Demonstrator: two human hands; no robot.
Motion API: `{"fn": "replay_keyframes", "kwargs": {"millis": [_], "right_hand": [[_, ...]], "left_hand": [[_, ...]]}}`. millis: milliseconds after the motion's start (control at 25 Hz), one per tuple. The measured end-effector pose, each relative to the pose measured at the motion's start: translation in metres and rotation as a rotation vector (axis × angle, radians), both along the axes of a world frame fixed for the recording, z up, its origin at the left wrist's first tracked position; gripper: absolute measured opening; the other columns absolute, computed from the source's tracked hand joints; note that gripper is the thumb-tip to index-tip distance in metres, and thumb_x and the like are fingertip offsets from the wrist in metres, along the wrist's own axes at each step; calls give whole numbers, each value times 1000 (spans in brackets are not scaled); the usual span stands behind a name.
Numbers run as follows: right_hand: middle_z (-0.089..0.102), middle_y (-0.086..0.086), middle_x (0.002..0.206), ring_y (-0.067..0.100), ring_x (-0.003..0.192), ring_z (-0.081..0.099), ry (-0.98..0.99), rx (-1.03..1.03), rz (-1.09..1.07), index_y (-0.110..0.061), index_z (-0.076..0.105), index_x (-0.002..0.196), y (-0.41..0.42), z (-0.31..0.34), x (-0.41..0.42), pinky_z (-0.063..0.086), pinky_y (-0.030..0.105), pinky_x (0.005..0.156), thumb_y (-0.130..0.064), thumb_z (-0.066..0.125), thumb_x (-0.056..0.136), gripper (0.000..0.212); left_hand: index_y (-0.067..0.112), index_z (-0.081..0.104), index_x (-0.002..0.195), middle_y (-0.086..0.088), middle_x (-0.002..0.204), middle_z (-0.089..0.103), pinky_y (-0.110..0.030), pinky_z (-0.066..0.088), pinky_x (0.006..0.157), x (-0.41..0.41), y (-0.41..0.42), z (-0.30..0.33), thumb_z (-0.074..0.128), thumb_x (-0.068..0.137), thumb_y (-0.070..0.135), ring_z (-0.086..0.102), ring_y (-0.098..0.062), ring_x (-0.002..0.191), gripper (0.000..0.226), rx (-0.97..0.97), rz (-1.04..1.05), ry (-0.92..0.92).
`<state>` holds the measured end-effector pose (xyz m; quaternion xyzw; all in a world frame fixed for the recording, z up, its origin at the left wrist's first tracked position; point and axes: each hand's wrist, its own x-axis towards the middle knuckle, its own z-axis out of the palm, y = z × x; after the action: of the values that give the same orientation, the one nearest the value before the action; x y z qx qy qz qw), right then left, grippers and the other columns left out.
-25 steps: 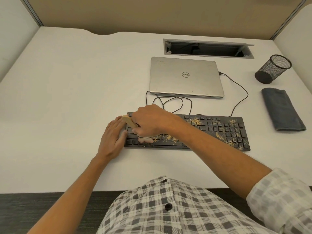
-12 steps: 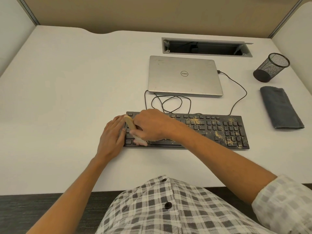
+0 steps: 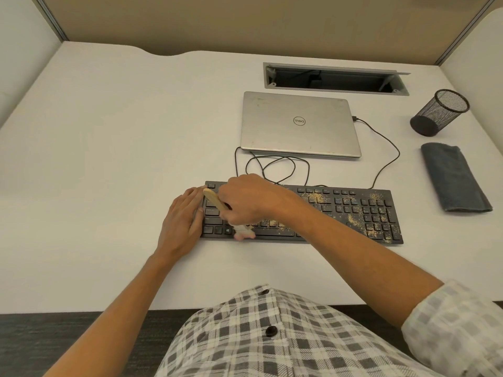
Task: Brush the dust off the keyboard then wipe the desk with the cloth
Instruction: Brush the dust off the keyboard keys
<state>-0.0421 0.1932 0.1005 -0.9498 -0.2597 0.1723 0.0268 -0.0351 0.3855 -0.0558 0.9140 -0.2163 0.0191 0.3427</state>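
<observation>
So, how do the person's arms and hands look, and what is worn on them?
Both hands are bare: the left hand and the right hand show no gloves, rings or watch. The forearms are uncovered. A rolled-up sleeve of a checked shirt in white and grey sits at the right elbow. No sleeve shows on the left arm.
</observation>
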Motion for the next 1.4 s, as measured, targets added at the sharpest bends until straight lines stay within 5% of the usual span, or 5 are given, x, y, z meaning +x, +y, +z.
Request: {"fn": "replay_keyframes", "kwargs": {"millis": [480,640,920,1160,1400], "right_hand": [[41,-7,61,15,56,42,-64,178,-86,-23,36,64,-7,-15,1,29,31,55,-45,46,98,42],[39,-6,64,17,58,41,-35,78,-71,-24,30,63,-15,-7,5,29,31,59,-38,48,96,40],[39,-6,63,12,54,39,-47,85,-51,-23,30,65,-7,-6,6,30,31,59,-36,44,98,38],[41,-9,63,8,55,38,-37,241,-46,-27,32,64,13,-18,9,25,28,52,-45,48,97,41],[41,-2,60,13,50,38,-27,77,-73,-20,33,62,-10,-10,14,34,29,52,-25,47,93,34]], "left_hand": [[15,43,154,0,157,45,-41,28,121,-1,1,-3,26,100,34,36,-18,145,59,10,20,41],[12,39,155,-5,158,42,-23,5,123,-6,2,1,22,97,37,30,-16,148,66,17,25,86],[20,18,163,13,164,13,-39,-5,127,-33,11,2,40,88,74,4,2,153,95,189,-32,71],[24,54,138,0,160,40,-45,6,128,-31,7,-2,44,84,85,25,-17,153,82,193,2,30],[22,22,162,6,167,24,-38,2,128,-32,7,-1,41,81,88,15,-8,155,106,224,30,60]]}}
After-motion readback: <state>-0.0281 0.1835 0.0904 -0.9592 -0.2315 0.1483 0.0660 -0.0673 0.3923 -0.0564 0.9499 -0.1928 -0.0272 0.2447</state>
